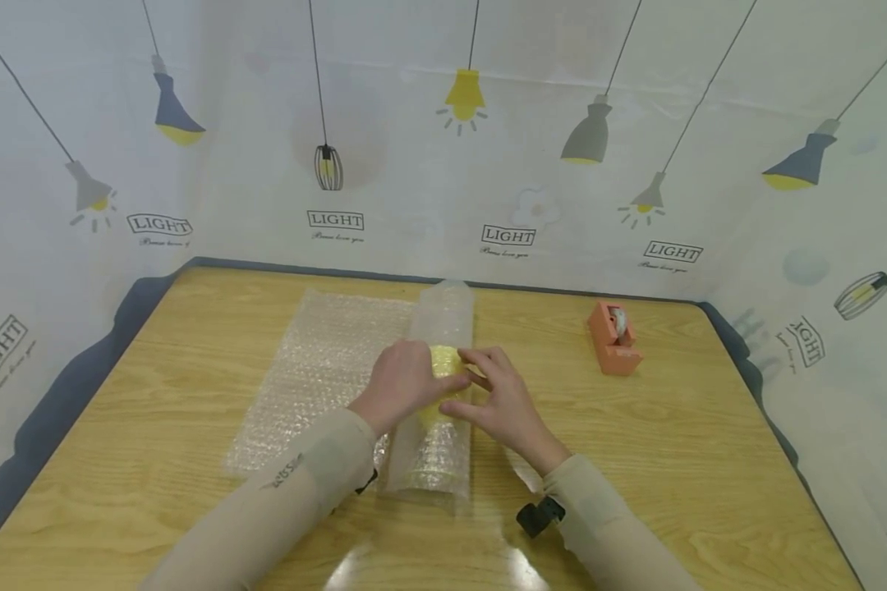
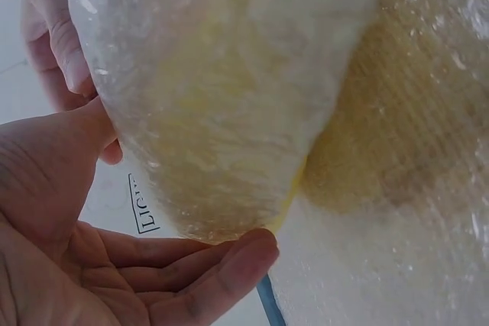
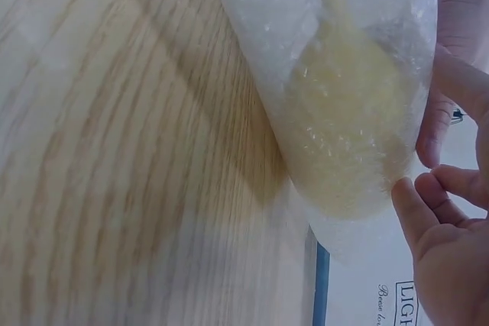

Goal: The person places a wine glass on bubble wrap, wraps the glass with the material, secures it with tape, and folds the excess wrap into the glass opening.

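A yellow stemmed glass lies on its side inside a roll of clear bubble wrap. Through the wrap its rounded bowl and thin stem show in the right wrist view. From the left my left hand holds the rolled wrap at the bowl; in the left wrist view its fingers curl round the lower edge, thumb above. Across from it my right hand grips the right side of the roll, thumb and fingers bent on it. The two hands nearly meet over the bowl.
A flat sheet of bubble wrap spreads on the wooden table to the left of the roll. An orange tape dispenser with a tape roll stands at the back right. A patterned cloth hangs behind the table.
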Demonstrator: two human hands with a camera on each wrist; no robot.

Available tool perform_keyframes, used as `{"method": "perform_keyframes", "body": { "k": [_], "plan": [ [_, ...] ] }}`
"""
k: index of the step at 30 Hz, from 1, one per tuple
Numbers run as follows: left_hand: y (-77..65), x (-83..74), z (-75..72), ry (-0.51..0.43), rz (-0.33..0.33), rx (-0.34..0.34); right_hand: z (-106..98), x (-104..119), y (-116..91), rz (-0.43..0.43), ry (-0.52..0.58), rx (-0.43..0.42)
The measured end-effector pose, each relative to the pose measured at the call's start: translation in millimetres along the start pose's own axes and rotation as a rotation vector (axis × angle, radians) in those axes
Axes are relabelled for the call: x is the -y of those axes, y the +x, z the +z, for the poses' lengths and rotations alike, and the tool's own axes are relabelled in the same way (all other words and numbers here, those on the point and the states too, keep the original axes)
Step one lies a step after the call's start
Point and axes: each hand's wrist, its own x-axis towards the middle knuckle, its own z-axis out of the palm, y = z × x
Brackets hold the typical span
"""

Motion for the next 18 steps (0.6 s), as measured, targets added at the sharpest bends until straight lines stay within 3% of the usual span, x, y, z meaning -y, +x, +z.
{"method": "perform_keyframes", "body": {
  "k": [8, 12, 18],
  "plan": [
    [2.5, 2.6, -1.9, -0.019, -0.040, 0.016, -1.1, -4.2, -0.1, -0.026, 0.042, 0.021],
    [3.2, 3.4, -3.9, -0.005, -0.069, 0.043, -3.6, -8.1, -1.6, -0.031, 0.006, 0.011],
    [3.3, 6.2, -7.2, 0.003, -0.127, 0.082, -6.2, -16.3, -5.4, 0.036, -0.020, 0.024]
  ]
}}
